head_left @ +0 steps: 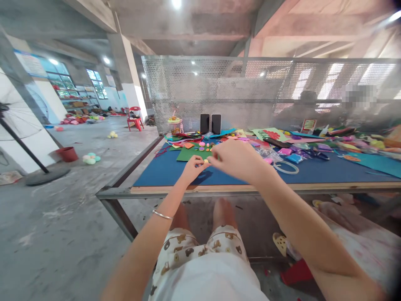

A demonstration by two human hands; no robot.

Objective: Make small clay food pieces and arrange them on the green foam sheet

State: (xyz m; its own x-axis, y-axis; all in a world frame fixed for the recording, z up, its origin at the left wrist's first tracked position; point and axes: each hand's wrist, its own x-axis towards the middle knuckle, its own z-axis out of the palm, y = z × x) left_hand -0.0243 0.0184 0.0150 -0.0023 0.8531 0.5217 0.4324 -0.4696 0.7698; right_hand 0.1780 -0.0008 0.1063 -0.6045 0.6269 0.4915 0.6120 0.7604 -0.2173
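Observation:
Above the blue table top, my left hand [193, 166] pinches a small pale yellow lump [206, 161], perhaps modelling clay, between thumb and fingers. My right hand [236, 161], a little blurred, is curled with its fingertips right beside the lump. Whether those fingers grip anything is hidden behind the hand. Just beyond both hands lies a green sheet [185, 155]. Small pink, purple and orange pieces [202, 146] rest on and around it.
Two dark-screened phones [210, 123] stand upright at the back, near a decorated cup [174, 125]. Coloured packets [294, 158] and a clear ring [286, 168] lie to the right. A perforated metal screen [213, 92] rises behind the table. People show faintly through it.

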